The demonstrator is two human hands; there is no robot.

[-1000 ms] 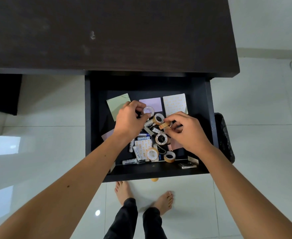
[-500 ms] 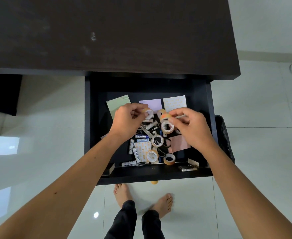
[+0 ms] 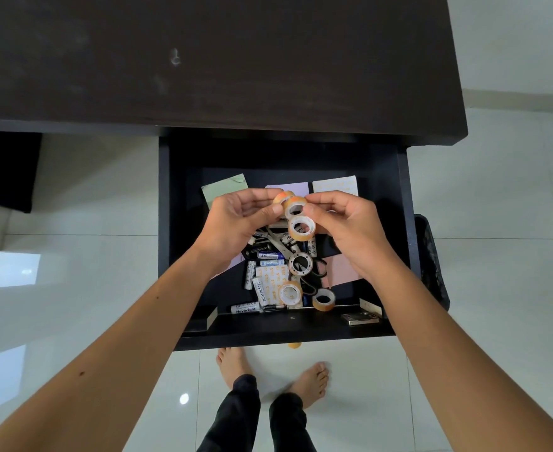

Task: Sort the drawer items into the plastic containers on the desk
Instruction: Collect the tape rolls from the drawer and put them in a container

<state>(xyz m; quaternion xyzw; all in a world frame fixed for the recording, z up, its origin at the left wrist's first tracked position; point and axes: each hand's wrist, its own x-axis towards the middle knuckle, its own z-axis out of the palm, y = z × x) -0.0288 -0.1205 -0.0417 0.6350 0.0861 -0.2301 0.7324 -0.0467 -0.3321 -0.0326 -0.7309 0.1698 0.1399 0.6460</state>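
Note:
The black drawer (image 3: 163, 223) is pulled open under the dark desk top (image 3: 203, 60). Above it my left hand (image 3: 236, 220) pinches one small clear tape roll (image 3: 282, 195). My right hand (image 3: 350, 236) pinches two more tape rolls (image 3: 302, 228), stacked against the left one, so the three rolls touch. Inside the drawer lie two other tape rolls (image 3: 290, 293), several batteries (image 3: 270, 256), scissors (image 3: 298, 265), a marker (image 3: 247, 309) and sticky note pads in green (image 3: 223, 188), purple (image 3: 296, 187), cream (image 3: 334, 184) and pink (image 3: 342, 272). No plastic container is in view.
A small metal object (image 3: 360, 318) lies at the drawer's front right corner. A black bin (image 3: 431, 256) stands right of the drawer. My bare feet (image 3: 311, 380) are on the white tiled floor below the drawer front.
Both hands rose out of the drawer with tape rolls and came together; the rolls now touch between my fingertips above the drawer contents.

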